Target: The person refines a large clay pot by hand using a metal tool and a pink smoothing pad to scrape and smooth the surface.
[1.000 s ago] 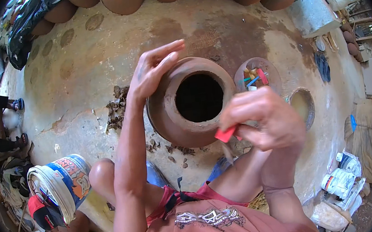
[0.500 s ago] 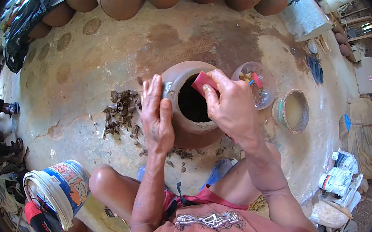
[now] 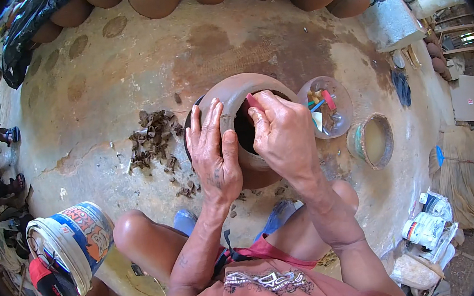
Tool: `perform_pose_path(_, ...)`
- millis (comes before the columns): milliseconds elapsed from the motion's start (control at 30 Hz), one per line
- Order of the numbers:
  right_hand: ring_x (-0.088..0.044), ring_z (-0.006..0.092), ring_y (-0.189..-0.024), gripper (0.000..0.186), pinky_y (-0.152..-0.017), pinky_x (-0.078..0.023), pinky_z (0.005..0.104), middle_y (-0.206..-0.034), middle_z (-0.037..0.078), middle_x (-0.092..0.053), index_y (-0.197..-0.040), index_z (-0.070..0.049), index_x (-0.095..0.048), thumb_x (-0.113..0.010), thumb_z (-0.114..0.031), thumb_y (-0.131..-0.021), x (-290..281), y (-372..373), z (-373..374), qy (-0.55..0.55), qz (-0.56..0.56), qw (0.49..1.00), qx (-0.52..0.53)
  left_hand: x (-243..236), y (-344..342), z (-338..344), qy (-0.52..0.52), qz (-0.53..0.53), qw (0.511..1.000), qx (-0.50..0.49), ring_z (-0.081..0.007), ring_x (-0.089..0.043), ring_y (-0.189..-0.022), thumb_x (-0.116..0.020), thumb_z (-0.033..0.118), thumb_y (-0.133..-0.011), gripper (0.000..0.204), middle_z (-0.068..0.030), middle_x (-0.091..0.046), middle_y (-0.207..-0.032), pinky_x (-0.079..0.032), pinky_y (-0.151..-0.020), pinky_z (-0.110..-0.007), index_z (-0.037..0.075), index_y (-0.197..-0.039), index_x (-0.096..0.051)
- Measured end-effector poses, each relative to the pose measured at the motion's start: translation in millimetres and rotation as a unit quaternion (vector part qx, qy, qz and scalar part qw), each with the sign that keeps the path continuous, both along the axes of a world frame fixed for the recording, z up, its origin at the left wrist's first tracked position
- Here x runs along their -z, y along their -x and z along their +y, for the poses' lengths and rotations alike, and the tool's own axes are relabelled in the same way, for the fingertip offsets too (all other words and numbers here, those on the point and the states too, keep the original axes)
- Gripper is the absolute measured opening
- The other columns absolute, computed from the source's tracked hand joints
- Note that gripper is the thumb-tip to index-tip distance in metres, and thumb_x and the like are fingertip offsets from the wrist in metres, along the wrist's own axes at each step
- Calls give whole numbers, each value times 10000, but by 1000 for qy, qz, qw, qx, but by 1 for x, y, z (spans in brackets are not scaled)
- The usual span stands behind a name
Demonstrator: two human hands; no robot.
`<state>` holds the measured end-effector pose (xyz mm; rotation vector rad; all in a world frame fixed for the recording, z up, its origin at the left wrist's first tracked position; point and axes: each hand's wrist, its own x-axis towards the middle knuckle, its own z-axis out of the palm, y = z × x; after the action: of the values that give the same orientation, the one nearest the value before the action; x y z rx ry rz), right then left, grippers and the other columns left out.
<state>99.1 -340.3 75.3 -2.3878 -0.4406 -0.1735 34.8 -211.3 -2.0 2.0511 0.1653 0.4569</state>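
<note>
Clay pot [image 3: 244,82] | right hand [image 3: 285,134] pinches red piece [image 3: 252,100] at rim [image 3: 252,160] | left hand [image 3: 214,159] flat, ungripping | wide floor [image 3: 141,77] beyond

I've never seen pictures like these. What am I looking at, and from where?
No machine: these are a person's bare hands. Each picture comes from a fisheye camera on the head, looking down; straight edges bend. The left hand lies against a round brown clay pot; the right hand pinches a small flat red piece at the pot's dark opening. On the stained floor are dark curled scraps, a clear round bowl of small coloured pieces, and a round tub of cloudy liquid.
</note>
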Motion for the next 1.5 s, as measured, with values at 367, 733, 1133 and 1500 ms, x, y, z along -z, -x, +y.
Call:
perform_pose_path(367, -717, 425, -843, 126, -690, -550, 468, -915, 212, -734, -1032, -11, -728, -732, -17, -907, 1, 0, -4, -18, -16, 999, -36, -2, -5, -3, -4, -22, 1000, -7, -411, -411, -1524, -482, 358, -1109, 507, -134, -610, -1538, -252, -1257, -565, 41, -1481, -618)
perform_pose_path(733, -719, 422, -846, 125, -695, -543, 477, -913, 214, -732, -1025, -19, -726, -720, -10, -900, 3, 1, -7, -13, 20, 998, -65, 2, -12, 5, 7, -31, 999, 19, -414, -428, -1512, -483, 359, -1108, 500, -138, -616, -1532, -296, -1247, -529, 49, -1470, -635)
perform_pose_path(1133, -716, 425, -832, 106, -715, -559, 508, -878, 218, -725, -998, -30, -710, -675, -17, -899, 1, -4, -14, 26, 35, 989, -141, 0, -36, 22, 32, -38, 994, 102, -389, -488, -1489, -478, 345, -1102, 464, -124, -683, -1454, -352, -1227, -512, 68, -1407, -691)
perform_pose_path(1500, -712, 423, -836, 200, -744, -546, 503, -855, 223, -715, -1017, -14, -709, -665, 62, -838, 2, -11, -23, 30, 52, 970, -235, -1, -83, 43, 77, -31, 959, 272, -404, -535, -1455, -552, 349, -1053, 461, -156, -710, -1409, -389, -1221, -479, 32, -1335, -732)
